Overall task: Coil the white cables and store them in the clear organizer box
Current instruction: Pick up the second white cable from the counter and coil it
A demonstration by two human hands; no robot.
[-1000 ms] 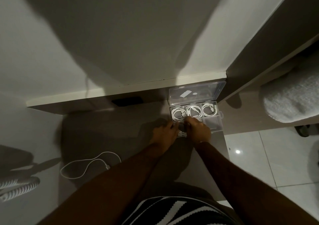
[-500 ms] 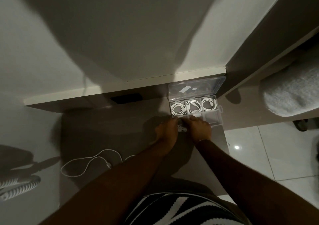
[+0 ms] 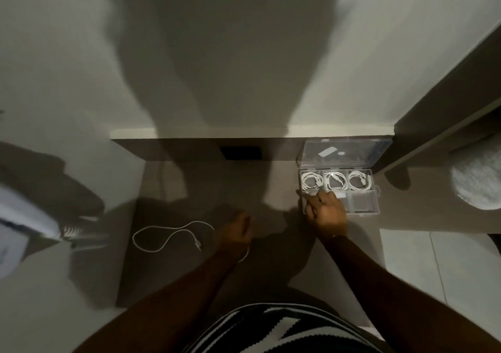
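At two o'clock from my body, my right hand (image 3: 326, 213) rests over the front-left compartment of the clear organizer box (image 3: 363, 203), fingers curled down into it; whether they pinch a coil underneath I cannot tell, since the hand hides that cell. Three coiled white cables (image 3: 336, 181) already sit in the back row, one per compartment, and the lid (image 3: 344, 153) stands open behind them at twelve o'clock of the box. My left hand (image 3: 234, 229) is loosely closed at eleven o'clock, just beside the loose white cable (image 3: 168, 234) that trails toward nine o'clock; part of that cable seems to pass under my wrist, though the grip itself is unclear.

To do this step well, I judge I should press the loops flat so they stay below the divider walls, tuck the plug inside the ring, and release slowly so nothing springs out.

The desk (image 3: 189, 190) is a dull brown top set against a pale wall (image 3: 244, 54), dimly lit and crossed by heavy shadows, with pale floor tiles (image 3: 406, 257) at three o'clock.
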